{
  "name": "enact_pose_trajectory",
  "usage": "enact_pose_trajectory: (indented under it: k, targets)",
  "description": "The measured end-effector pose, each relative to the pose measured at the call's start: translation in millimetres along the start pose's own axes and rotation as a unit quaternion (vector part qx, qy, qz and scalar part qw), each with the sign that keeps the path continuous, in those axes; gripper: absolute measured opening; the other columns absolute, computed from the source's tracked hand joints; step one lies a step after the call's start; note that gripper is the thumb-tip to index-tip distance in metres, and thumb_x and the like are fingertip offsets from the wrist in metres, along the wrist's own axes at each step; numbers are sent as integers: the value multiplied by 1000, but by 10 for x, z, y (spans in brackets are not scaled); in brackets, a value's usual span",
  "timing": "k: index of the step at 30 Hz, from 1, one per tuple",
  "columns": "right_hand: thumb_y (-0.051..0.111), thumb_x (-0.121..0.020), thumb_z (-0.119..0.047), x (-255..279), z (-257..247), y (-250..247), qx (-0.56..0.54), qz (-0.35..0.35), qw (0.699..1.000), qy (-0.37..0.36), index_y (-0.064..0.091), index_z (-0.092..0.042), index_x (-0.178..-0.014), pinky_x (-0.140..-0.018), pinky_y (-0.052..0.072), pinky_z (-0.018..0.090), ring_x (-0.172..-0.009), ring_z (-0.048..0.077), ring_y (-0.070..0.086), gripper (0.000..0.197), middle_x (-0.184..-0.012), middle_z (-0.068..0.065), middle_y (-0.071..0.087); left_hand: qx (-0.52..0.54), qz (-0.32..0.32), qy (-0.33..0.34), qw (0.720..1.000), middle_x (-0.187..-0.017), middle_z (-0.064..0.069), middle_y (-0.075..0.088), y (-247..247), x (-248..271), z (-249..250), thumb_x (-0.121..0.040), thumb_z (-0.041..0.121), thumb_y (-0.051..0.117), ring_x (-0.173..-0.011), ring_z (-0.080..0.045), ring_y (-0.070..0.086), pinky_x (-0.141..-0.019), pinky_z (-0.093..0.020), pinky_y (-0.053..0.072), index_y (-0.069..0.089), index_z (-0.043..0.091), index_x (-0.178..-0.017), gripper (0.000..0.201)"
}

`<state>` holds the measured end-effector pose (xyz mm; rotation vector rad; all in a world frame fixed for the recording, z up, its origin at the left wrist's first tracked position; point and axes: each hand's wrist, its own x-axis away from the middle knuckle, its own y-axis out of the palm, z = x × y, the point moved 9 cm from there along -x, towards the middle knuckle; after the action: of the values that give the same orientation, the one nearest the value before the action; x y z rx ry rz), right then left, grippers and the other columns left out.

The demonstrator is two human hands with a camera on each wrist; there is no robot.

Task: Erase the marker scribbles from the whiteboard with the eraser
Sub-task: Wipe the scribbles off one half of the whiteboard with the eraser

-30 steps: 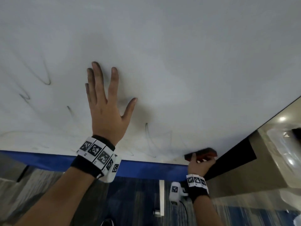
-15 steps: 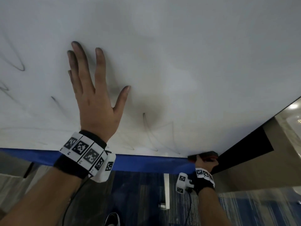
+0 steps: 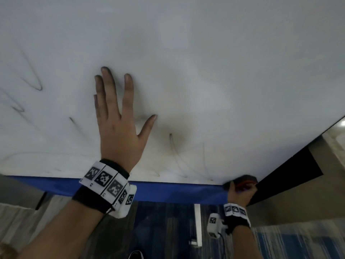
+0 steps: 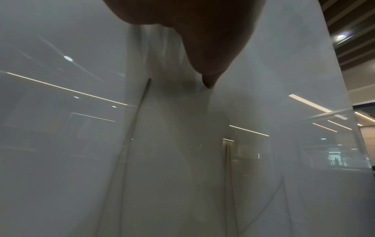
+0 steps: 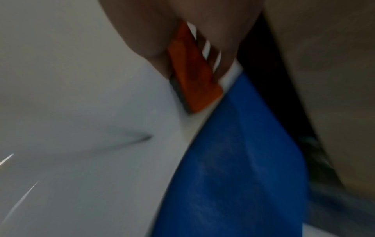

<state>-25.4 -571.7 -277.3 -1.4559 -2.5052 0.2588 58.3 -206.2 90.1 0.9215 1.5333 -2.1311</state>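
Note:
A large whiteboard [image 3: 205, 62] fills the head view, its lower edge trimmed with blue tape [image 3: 168, 191]. Faint black marker scribbles [image 3: 35, 85] remain at the left and thin strokes [image 3: 173, 146] near the bottom middle. My left hand [image 3: 119, 116] lies flat on the board with straight, spread fingers, their tips darkened with ink. My right hand [image 3: 239, 191] grips the orange eraser [image 3: 246, 179] and holds it against the board's bottom right corner. The right wrist view shows the eraser [image 5: 194, 77] between thumb and fingers, at the blue tape [image 5: 233, 160], with a dark stroke [image 5: 131, 141] close by.
Right of the board is a black panel [image 3: 291, 180] and a beige wall [image 3: 298, 210]. Below lies patterned blue-grey carpet [image 3: 168, 230]. A dark shoe tip [image 3: 136, 255] shows at the bottom edge.
My right hand has slid the eraser down to the board's bottom corner. The view shifted; my left hand stays flat on the board.

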Motion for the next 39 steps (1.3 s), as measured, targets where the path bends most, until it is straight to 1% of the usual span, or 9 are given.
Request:
enact_pose_trajectory:
  k: [3,10,15,17,23,26,30,33,39]
  targets:
    - [77,-82,-2,-73,48,-48,-56,15,991,121,42,4,-134,-107,44,43,-121,43,57,62,-135,32,52,-3,-4,-4,1000,-164,-31,5,36,43,6,-99,52,57,-154,-45,3,-126,-55,11,16,8,-159,86]
    - [67,-72,11,584,-1562,63,-100,72,986,-110,49,3,-109,-93,44,45,-99,26,48,41,-114,24,50,8,-20,-9,1000,-164,-31,3,117,90,26,-99,53,56,-154,-46,1,-127,-54,9,14,8,-160,86]
    - [78,-77,0,1310,-2435,382,-93,-23,956,-278,57,-1,-111,-95,29,5,-108,28,45,40,-120,25,50,20,-5,-16,1000,-162,-34,7,128,120,33,-98,52,60,-153,-48,4,-127,-55,10,20,4,-159,87]
    - [78,-80,-5,1383,-2503,459,-60,-57,936,-342,56,-7,-113,-98,25,2,-111,28,45,39,-124,25,48,24,1,-18,1000,-162,-34,9,150,128,24,-97,51,62,-153,-48,5,-126,-56,11,22,4,-158,87]
    - [67,-85,-25,773,-1693,197,-108,46,980,-158,39,-18,-125,-88,52,58,-107,42,55,49,-127,21,46,15,13,-2,1000,-161,-36,13,181,133,12,-98,48,63,-152,-49,9,-124,-59,16,23,6,-157,83]
    - [66,-88,-16,905,-1974,192,-150,87,970,-173,40,-7,-131,-93,55,46,-111,42,53,50,-128,15,44,16,20,4,1000,-160,-35,14,187,171,-10,-97,46,65,-152,-49,10,-123,-60,18,24,8,-156,82]
    - [78,-85,-10,1608,-2810,610,-85,-36,918,-387,52,-11,-119,-93,47,33,-111,31,49,43,-123,23,47,21,20,8,1000,-159,-37,17,206,181,-27,-97,47,64,-151,-50,12,-123,-60,18,24,9,-156,80]
    - [79,-85,-14,1664,-2654,769,-10,-78,895,-440,52,-19,-115,-95,41,29,-112,32,47,41,-124,27,48,27,16,9,999,-159,-37,17,210,185,-30,-98,47,64,-151,-49,13,-123,-60,19,23,10,-156,79]
    - [72,-89,-18,1003,-1100,472,-54,-17,990,-126,44,-21,-122,-86,53,61,-100,32,53,43,-122,12,45,17,3,28,999,-162,-29,16,202,233,-85,-102,35,60,-153,-46,13,-125,-56,16,25,13,-157,69]
